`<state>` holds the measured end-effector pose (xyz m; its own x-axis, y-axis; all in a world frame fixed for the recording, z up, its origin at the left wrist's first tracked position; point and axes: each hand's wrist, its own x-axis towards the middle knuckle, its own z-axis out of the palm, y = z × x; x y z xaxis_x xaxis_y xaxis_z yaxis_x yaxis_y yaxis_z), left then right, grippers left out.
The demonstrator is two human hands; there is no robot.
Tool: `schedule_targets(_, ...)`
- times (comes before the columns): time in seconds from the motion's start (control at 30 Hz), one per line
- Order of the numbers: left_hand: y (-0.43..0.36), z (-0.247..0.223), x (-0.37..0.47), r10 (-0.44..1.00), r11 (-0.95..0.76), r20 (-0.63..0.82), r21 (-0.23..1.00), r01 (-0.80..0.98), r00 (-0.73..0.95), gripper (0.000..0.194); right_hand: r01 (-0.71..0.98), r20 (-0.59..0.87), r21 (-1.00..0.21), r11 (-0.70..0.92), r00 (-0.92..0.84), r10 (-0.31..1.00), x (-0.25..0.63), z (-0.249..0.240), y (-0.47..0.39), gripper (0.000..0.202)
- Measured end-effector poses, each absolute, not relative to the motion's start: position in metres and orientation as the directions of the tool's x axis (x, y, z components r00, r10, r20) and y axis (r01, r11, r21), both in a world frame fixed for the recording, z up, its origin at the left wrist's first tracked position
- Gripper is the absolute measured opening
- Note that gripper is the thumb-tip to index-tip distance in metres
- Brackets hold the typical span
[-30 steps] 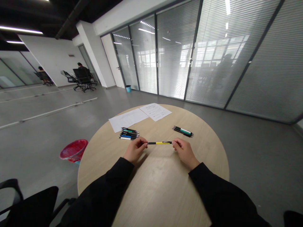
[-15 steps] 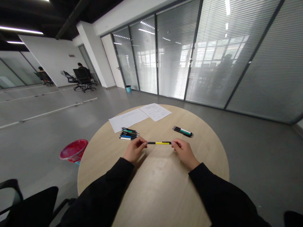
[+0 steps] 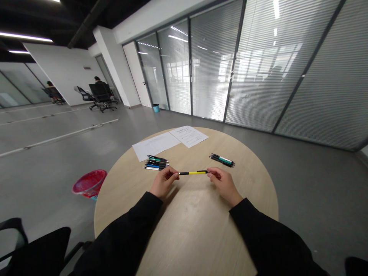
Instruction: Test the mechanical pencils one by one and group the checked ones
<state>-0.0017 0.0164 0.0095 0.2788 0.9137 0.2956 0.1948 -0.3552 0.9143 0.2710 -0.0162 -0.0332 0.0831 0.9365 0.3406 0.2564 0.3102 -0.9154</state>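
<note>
A yellow and black pen (image 3: 193,173) is held level above the round wooden table (image 3: 189,230). My left hand (image 3: 164,182) pinches its black left end, and my right hand (image 3: 224,184) pinches the end with the clip. Just beyond my left hand lies a row of several pens (image 3: 156,162) in black, green, blue and white. A smaller group of pens (image 3: 222,160), black and green, rests beyond my right hand.
Two sheets of paper, one blank-looking (image 3: 156,145) and one printed (image 3: 189,136), lie at the table's far edge. A red-lined bin (image 3: 89,184) stands on the floor at left, near a black chair (image 3: 40,253). People sit far back.
The right end of the yellow pen has risen slightly, and my right fingers have shifted a little up with it. My left hand looks unmoved.
</note>
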Motion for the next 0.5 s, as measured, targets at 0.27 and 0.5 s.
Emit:
schedule_targets(0.27, 0.0155, 0.0079, -0.0003, 0.919, -0.333, 0.278, 0.927, 0.174, 0.281, 0.026, 0.245, 0.335, -0.92, 0.305, 0.09, 0.938, 0.2706, -0.0359, -0.0133, 0.021)
schedule_targets(0.5, 0.0157, 0.0075, 0.0001, 0.917, -0.333, 0.274, 0.926, 0.177, 0.29, 0.025, 0.245, 0.316, -0.926, 0.286, 0.089, 0.945, 0.2706, -0.033, -0.0154, 0.021)
